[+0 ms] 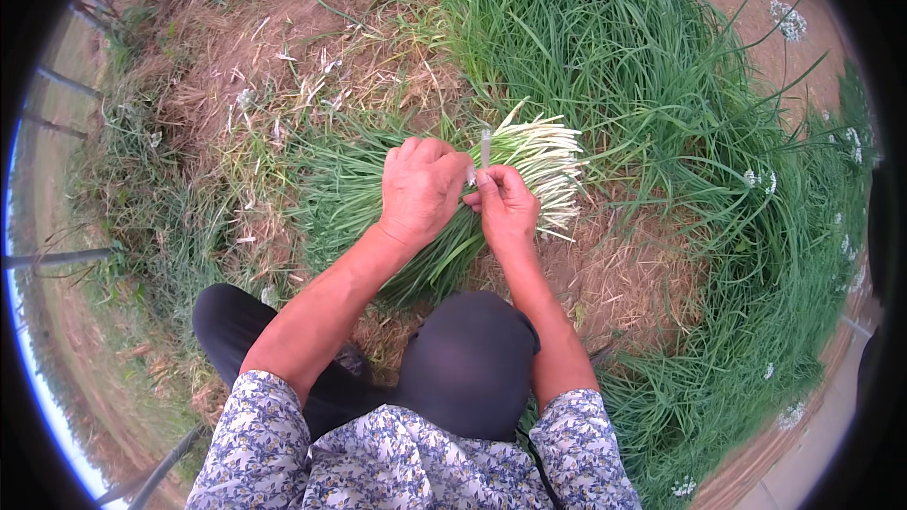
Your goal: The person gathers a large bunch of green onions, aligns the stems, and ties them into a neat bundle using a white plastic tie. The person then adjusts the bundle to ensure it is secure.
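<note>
A large bunch of garlic chives point(347, 188) lies on the ground before me, with pale cut ends point(556, 170) to the right and green leaves spread to the left. Over its middle, my right hand point(508, 204) pinches a narrow translucent strip point(485, 149) between thumb and forefinger. One end of the strip stands up above the thumb. My left hand point(421, 188) is closed close beside it, back of the hand up, with a short translucent piece showing at its fingertips. The hands hide whether the strip passes around the bunch.
Dense standing chives point(588, 35) grow ahead and along the right, some with white flower heads point(788, 20). Dry straw and soil point(623, 262) lie right of my knee point(468, 365). Cut stubble and weeds cover the left. Thin poles point(60, 257) stand at the far left edge.
</note>
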The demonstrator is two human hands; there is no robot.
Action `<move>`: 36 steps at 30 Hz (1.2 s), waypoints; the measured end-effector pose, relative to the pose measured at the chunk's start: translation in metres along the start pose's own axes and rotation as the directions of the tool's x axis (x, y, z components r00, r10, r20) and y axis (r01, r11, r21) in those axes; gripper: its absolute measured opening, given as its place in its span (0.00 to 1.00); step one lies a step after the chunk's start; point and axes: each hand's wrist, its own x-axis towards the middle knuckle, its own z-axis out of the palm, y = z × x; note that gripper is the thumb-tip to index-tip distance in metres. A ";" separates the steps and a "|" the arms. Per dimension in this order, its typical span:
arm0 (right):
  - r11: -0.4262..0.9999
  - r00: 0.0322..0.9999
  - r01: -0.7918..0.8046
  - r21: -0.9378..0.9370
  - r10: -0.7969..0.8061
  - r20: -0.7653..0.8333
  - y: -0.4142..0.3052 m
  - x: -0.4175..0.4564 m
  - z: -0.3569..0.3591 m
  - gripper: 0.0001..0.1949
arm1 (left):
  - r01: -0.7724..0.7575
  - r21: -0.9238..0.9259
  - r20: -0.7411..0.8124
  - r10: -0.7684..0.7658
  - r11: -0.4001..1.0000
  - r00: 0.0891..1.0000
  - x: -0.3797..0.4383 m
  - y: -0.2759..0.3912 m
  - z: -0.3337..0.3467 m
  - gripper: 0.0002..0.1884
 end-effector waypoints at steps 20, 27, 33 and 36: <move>0.952 0.973 0.227 -0.203 -0.229 0.015 -0.003 -0.012 -0.004 0.08 | -0.404 -0.074 0.456 0.391 0.912 0.799 0.044 -0.011 -0.003 0.08; 0.990 0.998 0.046 -0.136 -0.039 0.047 -0.012 -0.005 -0.014 0.14 | -0.570 0.002 0.614 0.449 0.822 0.649 0.077 0.004 -0.004 0.06; 0.997 0.991 -0.045 -0.069 0.053 0.119 -0.008 0.000 -0.018 0.12 | 0.028 -0.116 0.759 0.071 0.993 0.648 0.075 -0.011 -0.005 0.09; 0.999 0.995 -0.037 0.012 0.036 0.094 -0.003 0.001 -0.020 0.11 | -0.084 -0.219 0.341 0.157 0.972 0.927 0.066 -0.025 0.001 0.10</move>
